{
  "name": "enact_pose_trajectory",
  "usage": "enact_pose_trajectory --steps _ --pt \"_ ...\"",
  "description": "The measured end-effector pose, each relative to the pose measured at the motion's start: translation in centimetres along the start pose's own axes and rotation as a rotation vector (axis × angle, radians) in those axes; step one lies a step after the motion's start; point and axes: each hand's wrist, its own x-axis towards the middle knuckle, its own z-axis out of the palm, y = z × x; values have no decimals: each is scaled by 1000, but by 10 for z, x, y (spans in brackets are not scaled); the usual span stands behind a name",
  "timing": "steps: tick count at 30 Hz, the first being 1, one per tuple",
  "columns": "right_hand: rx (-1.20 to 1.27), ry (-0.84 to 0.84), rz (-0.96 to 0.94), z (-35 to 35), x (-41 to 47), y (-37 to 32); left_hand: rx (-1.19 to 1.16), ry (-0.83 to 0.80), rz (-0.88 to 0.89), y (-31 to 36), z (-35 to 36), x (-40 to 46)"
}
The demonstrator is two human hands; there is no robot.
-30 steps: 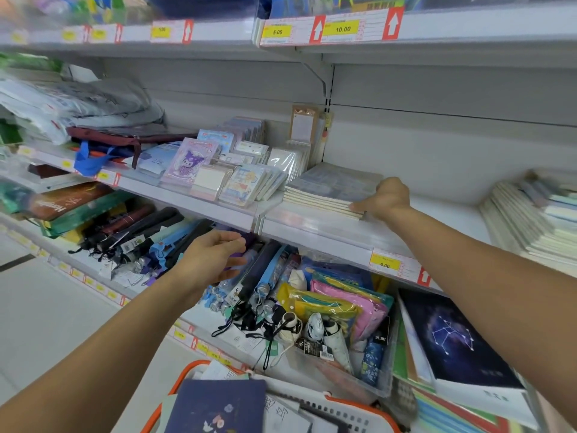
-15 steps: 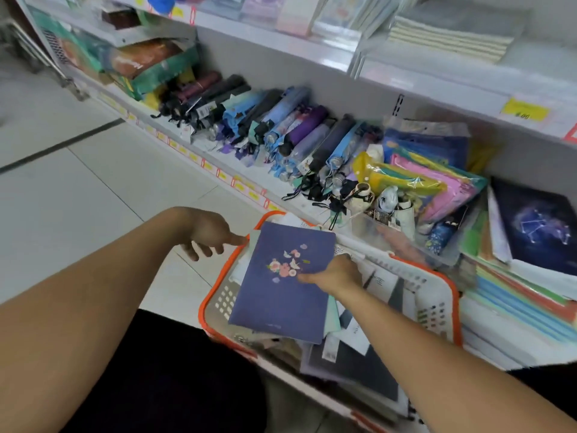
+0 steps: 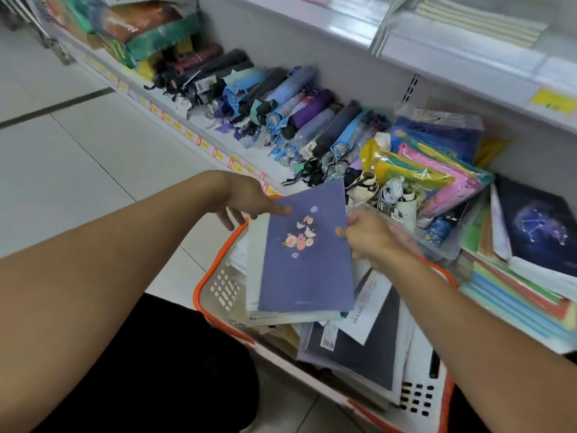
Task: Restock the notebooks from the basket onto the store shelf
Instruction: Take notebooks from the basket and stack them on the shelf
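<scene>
Since half a second earlier, the purple notebook [image 3: 307,260] had tilted up off the basket [image 3: 218,276]; right hand [image 3: 367,237] pinched its edge, left hand [image 3: 249,198] touched its corner, fingers straight. Shelving remained pending.

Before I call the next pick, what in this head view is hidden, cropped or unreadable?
- Notebooks deeper in the basket: covered by the purple notebook and loose sheets.
- Yellow price tag: blurred, cut by the right edge.
- Notebook stack on the upper shelf: cropped by the top edge.
- Right hand fingers: hidden behind the notebook.
</scene>
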Motion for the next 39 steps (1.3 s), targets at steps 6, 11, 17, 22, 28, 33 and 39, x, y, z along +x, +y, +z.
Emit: enact_pose_trajectory --steps 6,11,17,22,28,33,39 --pt "259 118 -213 -80 -20 -81 -545 0 21 45 18 -8" --pt "799 -115 -156 -89 -19 -78 -915 -46 80 21 0 -2" --pt "254 -256 290 -9 -15 -2 -556 481 55 0 -25 0" --pt "-314 -192 188 63 -35 20 -115 801 20 -10 -32 4" --pt "-226 -219 189 59 -18 26 -57 824 22 -12 -37 4" --pt "0 -262 47 -14 -7 -13 -28 826 17 -12 -38 2" --pt "-435 102 -342 -104 -35 -81 -275 705 89 7 -28 -11"
